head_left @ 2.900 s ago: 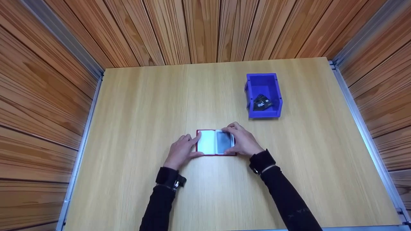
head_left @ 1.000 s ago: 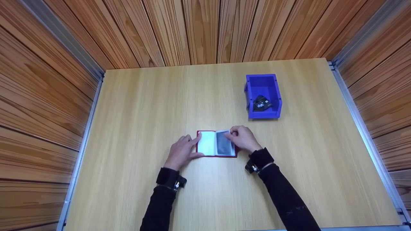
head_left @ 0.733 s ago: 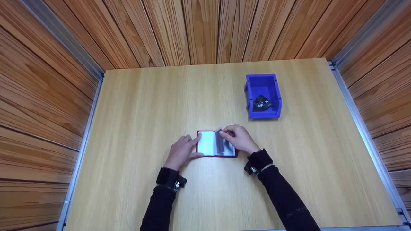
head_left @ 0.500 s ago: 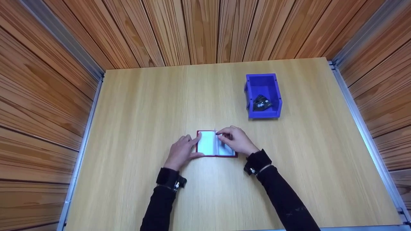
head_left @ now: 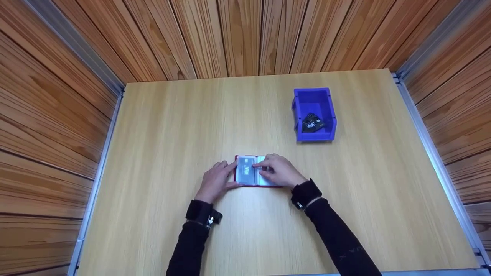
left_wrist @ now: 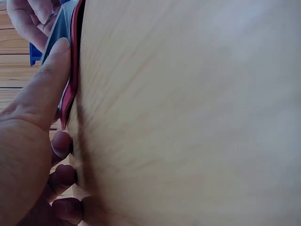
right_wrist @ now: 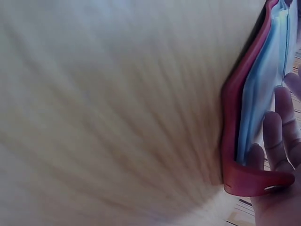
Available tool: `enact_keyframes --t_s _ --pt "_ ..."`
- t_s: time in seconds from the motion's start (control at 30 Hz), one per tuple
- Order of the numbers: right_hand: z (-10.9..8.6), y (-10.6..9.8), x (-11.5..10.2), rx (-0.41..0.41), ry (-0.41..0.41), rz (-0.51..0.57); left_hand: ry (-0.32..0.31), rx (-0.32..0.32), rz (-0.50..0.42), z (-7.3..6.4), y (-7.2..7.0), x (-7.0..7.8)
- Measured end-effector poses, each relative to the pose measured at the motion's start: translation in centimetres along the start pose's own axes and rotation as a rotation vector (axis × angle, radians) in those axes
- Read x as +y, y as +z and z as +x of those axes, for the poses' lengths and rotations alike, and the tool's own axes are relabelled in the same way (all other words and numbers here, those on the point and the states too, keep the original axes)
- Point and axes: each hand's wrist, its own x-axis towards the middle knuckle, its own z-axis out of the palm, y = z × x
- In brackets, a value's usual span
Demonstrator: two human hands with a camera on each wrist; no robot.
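Note:
A red card holder [head_left: 262, 181] with clear plastic sleeves lies spread on the table. Its left sleeve shows a dark card [head_left: 246, 171] with white lettering. My left hand [head_left: 215, 180] presses on the holder's left edge, thumb and index finger spread toward its corners. In the left wrist view the straight left thumb [left_wrist: 47, 80] rests on the holder's edge. My right hand [head_left: 282, 171] reaches over the right half, its index fingertip touching the sleeve near the fold. The red cover [right_wrist: 230, 122] and its closing strap [right_wrist: 254, 180] show in the right wrist view.
A blue bin [head_left: 316, 137] stands behind and to the right of the holder, with several dark cards [head_left: 312, 123] inside. The wooden table [head_left: 172, 126] is bordered by metal rails and wood-panelled walls [head_left: 241, 38].
My right hand has lifted the sleeve with the dark card and turned it leftward over the fold, onto the left half. It no longer pinches it. My left hand has stayed in place.

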Motion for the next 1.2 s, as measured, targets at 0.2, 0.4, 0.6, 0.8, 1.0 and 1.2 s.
enact_keyframes --t_s 0.2,0.4,0.6,0.8,1.0,1.2 --pt "0.1 0.0 -0.1 -0.014 0.011 -0.037 -0.022 -0.008 -0.106 0.0 -0.4 -0.2" --pt "0.1 -0.2 -0.1 -0.018 0.014 -0.036 0.008 -0.011 -0.123 0.0 -0.7 -0.3" --pt "0.0 -0.1 -0.3 -0.022 0.027 -0.053 0.012 -0.032 -0.086 0.1 -0.6 -0.3" --pt "-0.1 -0.1 -0.9 0.037 0.015 -0.104 0.000 -0.039 -0.030 0.2 -0.6 -0.2" --pt "0.2 0.1 -1.5 0.104 0.048 -0.031 -0.015 -0.055 -0.017 0.4 -0.5 -0.1" --pt "0.3 0.3 -2.0 0.111 0.156 0.047 -0.018 -0.054 -0.001 0.4 -0.3 0.0"
